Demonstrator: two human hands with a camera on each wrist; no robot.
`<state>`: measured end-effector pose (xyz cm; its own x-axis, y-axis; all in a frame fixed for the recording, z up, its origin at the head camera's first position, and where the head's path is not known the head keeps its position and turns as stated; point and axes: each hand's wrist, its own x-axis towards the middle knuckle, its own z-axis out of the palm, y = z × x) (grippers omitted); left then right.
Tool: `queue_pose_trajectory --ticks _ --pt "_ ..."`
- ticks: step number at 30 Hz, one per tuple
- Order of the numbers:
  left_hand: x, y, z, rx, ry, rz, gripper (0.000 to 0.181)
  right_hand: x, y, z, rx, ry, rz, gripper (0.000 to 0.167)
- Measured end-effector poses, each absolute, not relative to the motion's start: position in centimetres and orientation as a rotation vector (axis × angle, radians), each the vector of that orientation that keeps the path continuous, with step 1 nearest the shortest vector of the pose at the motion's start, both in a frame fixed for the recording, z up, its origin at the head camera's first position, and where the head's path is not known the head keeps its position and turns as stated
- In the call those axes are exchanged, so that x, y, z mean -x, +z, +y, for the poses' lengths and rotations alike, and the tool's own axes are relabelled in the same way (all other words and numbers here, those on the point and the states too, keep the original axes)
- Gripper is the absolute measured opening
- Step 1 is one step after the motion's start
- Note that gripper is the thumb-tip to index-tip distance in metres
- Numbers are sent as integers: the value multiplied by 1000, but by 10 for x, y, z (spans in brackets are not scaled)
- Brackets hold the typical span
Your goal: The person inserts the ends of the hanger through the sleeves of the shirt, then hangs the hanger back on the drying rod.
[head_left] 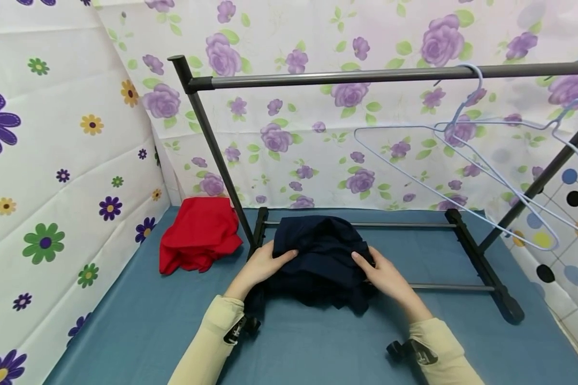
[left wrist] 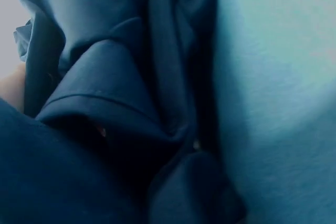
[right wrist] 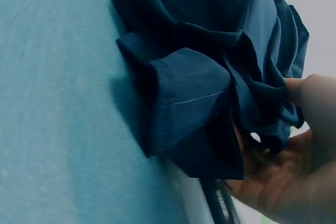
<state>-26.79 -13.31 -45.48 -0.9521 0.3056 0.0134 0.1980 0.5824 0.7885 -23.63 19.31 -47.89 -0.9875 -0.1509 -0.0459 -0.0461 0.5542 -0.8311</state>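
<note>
A crumpled navy garment (head_left: 320, 262) is held between both hands above the blue surface, partly over the base of a clothes rack. My left hand (head_left: 261, 263) grips its left side, thumb lying on top and fingers hidden in the folds. On the other side my right hand (head_left: 384, 274) grips the cloth with the thumb in front. In the right wrist view the right hand (right wrist: 286, 166) has its fingers curled behind the garment (right wrist: 194, 93), whose stitched hem hangs down. Dark folds of the garment (left wrist: 105, 72) fill much of the left wrist view.
A red folded cloth (head_left: 197, 235) lies on the blue-covered surface (head_left: 139, 331) at the left. The rack's top rail (head_left: 318, 78) runs across the back, with pale wire hangers (head_left: 395, 126) hanging at its right. A slanted post (head_left: 219, 160) stands close to the left hand.
</note>
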Motion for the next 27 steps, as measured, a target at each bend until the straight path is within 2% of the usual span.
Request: queue_pose_trajectory --ticks 6,11,20,24,27 --pt "263 -434 -146 -337 1427 2710 72 232 -458 199 305 -1553 2870 69" --pt "254 -417 -162 -397 1444 2694 66 221 -436 197 507 -1655 2953 61" --pt "233 -425 -186 -796 1149 2524 61 204 -439 180 1090 -1290 2799 79" --pt "225 -430 -190 -832 1011 2428 71 191 -445 170 1273 -1124 2667 82" --pt "222 -434 -187 -863 873 2418 84 182 -450 164 1291 -992 2571 83"
